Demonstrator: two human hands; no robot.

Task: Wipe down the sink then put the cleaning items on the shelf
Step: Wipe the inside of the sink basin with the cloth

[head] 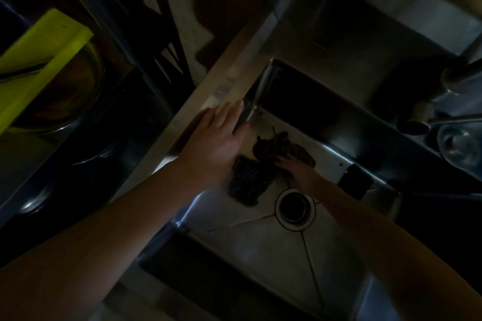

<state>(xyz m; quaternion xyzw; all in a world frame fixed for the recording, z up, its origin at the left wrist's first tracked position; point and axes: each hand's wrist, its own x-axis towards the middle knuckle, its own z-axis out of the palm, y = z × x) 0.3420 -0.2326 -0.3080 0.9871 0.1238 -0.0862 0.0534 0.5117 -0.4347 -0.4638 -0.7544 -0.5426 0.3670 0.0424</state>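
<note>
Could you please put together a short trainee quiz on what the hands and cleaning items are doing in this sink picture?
1. True or false: the left hand rests on the sink rim near a corner.
2. Which item is the right hand pressing on the sink floor: A) the dark cloth, B) the scouring pad, C) the yellow-green board?
3. Fill in: the round opening just below the right hand is the ____.

Key: 1 true; 2 A; 3 drain. The picture is dim, so whether the fingers actually grip the cloth cannot be told.
</note>
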